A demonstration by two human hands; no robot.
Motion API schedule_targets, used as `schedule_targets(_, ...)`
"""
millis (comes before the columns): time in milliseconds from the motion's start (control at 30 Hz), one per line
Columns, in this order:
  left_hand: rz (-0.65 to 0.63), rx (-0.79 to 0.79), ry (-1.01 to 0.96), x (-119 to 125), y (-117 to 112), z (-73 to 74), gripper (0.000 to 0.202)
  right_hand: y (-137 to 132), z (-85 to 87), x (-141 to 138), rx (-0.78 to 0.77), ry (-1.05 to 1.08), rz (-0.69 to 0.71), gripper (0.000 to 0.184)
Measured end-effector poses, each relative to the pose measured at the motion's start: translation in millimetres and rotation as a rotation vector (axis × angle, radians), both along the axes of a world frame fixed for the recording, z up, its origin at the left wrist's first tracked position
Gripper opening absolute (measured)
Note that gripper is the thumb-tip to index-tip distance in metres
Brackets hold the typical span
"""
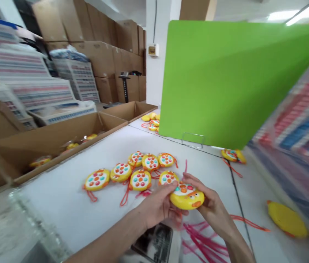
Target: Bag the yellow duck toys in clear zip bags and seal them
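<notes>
Between my two hands is a yellow duck-faced toy (187, 201) with coloured buttons on a white panel, lifted above the white table (69, 215). My left hand (161, 204) grips its left side, thumb on the top edge. On the opposite side, my right hand (207, 197) closes round the toy's edge. A pink strand (186, 166) sticks up behind the right fingers. Several like toys, such as one button toy (140, 180), lie just beyond with orange cord loops. Below my hands are pink strands (203, 241) and a dark rectangular object (155, 241), partly covered by my left arm.
An open cardboard box (61, 135) with packed toys stands along the left edge. A green board (225, 80) rises at the back on a wire stand (192, 139). One yellow toy (287, 219) lies face down at right, near plastic-wrapped striped stacks (302, 113).
</notes>
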State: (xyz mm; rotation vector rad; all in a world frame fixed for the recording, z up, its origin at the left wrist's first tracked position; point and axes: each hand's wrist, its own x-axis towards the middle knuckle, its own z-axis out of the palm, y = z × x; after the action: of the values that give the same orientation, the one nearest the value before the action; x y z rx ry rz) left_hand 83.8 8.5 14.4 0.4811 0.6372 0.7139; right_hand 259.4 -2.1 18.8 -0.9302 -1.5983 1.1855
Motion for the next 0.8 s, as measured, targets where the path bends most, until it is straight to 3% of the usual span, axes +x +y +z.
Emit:
schedule_targets(100,0.189,0.073,0.036,-11,-1,4.1,0.032,10,-8.4,-18,-0.024,0.119,-0.068,0.060)
schedule_targets(233,0.301,0.184,0.099,-28,-5,7.5,0.051,20,-21.2,-22,-0.195,0.264,-0.116,0.045)
schedule_targets(300,0.321,0.224,0.125,-32,-7,6.3,0.053,19,-21.3,-22,-0.241,0.235,-0.110,0.039)
schedule_targets(500,0.402,0.228,0.162,-31,-10,-1.1,0.040,8,-10.3,-32,-0.155,0.073,-0.078,0.039)
schedule_targets(700,0.385,0.445,0.177,-33,-18,0.9,0.044,6,-10.9,-44,-0.201,0.152,-0.039,0.044)
schedule_targets(800,0.372,0.498,0.206,-35,-20,1.8,0.043,0,-11.9,-45,-0.152,0.072,-0.077,0.042)
